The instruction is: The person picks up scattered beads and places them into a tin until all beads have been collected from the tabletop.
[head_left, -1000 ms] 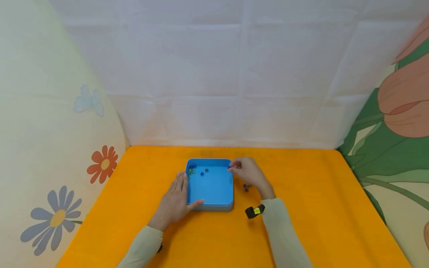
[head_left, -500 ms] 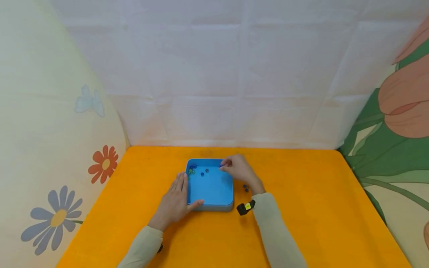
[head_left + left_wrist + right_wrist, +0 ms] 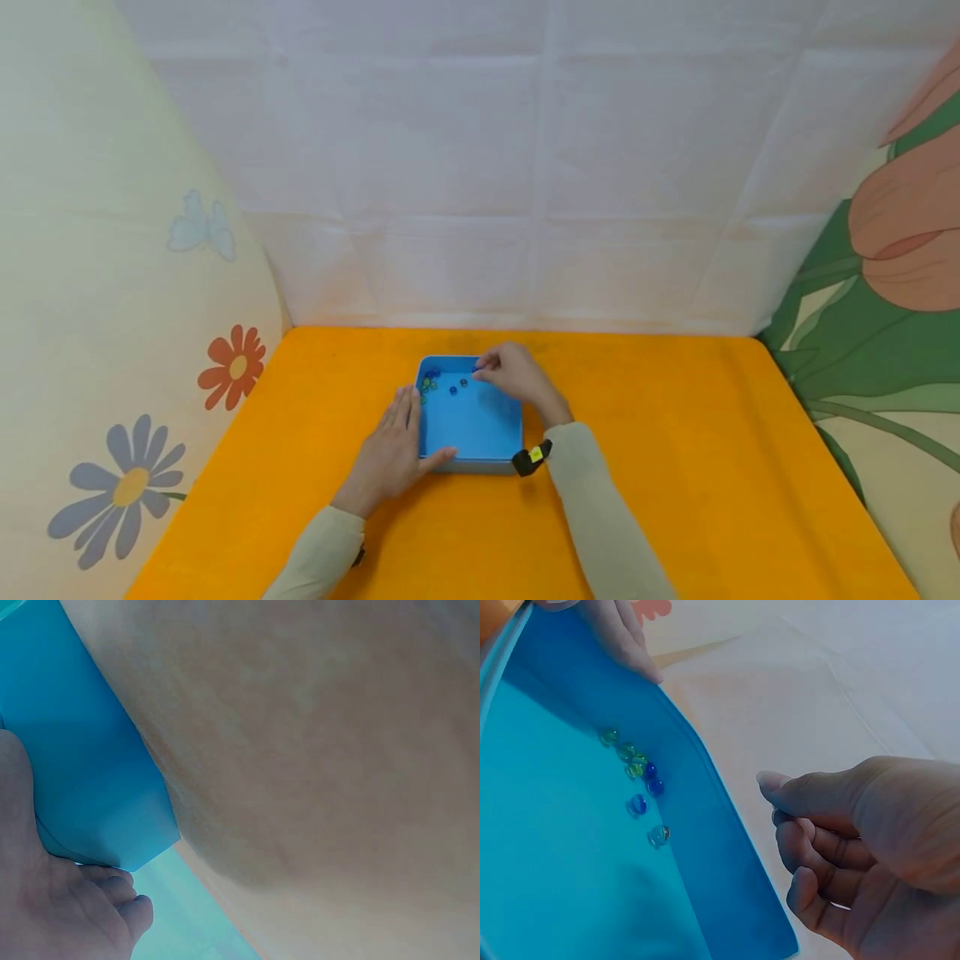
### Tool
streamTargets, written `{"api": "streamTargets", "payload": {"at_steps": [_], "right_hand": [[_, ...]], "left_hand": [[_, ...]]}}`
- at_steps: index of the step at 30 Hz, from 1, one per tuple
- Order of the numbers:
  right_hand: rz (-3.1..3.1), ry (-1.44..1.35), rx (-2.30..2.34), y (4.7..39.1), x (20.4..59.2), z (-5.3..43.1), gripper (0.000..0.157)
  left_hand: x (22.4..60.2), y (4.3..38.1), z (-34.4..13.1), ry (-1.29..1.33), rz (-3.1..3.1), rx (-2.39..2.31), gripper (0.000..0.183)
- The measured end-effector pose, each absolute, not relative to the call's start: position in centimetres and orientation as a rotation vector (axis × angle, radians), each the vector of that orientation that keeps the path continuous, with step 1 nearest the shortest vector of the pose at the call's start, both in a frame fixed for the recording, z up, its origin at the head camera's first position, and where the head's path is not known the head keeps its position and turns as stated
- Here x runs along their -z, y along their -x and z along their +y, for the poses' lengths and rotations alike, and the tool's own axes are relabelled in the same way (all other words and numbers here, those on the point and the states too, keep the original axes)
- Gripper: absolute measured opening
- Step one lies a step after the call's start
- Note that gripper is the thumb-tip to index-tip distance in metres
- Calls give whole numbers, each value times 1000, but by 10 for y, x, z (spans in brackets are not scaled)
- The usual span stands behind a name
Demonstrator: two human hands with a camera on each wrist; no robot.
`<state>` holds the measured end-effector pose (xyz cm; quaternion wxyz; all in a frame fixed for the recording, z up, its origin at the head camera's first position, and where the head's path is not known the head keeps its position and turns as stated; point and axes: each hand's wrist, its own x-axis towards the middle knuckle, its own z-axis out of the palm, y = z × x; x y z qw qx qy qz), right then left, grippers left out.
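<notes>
A shallow blue box [image 3: 471, 425] sits on the orange table, seen from inside in the right wrist view. Along its far left side lie several glass marbles [image 3: 635, 766], green, blue and clear. Over the box's back part, my right hand [image 3: 519, 375] pinches a blue marble [image 3: 476, 368] between thumb and fingertips; in the right wrist view only a dark bit of it shows. My left hand [image 3: 390, 454] rests against the box's left wall with straight fingers, its thumb lying on the front rim. Close up in the left wrist view, that hand touches the blue wall [image 3: 90, 750].
The orange tabletop [image 3: 712, 467] spreads around the box. A white cloth backdrop [image 3: 487, 167] hangs behind it, with flower-printed panels [image 3: 127, 333] on both sides. A black wrist strap [image 3: 531, 458] on the right arm hangs over the box's front right corner.
My right hand has moved left from the box's right rim to over its inside, carrying the blue marble. The loose marbles on the table at right are now hidden by the arm. My left hand stays put.
</notes>
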<state>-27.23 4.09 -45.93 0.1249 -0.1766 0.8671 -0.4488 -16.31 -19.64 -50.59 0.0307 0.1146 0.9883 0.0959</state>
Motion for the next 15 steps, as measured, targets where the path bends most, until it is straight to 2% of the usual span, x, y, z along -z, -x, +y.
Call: {"api": "streamTargets", "payload": {"at_steps": [15], "right_hand": [[2531,526,1288,288,460,17,19]], "left_hand": [[506,162,-198,-364,3049,-282,119]]}}
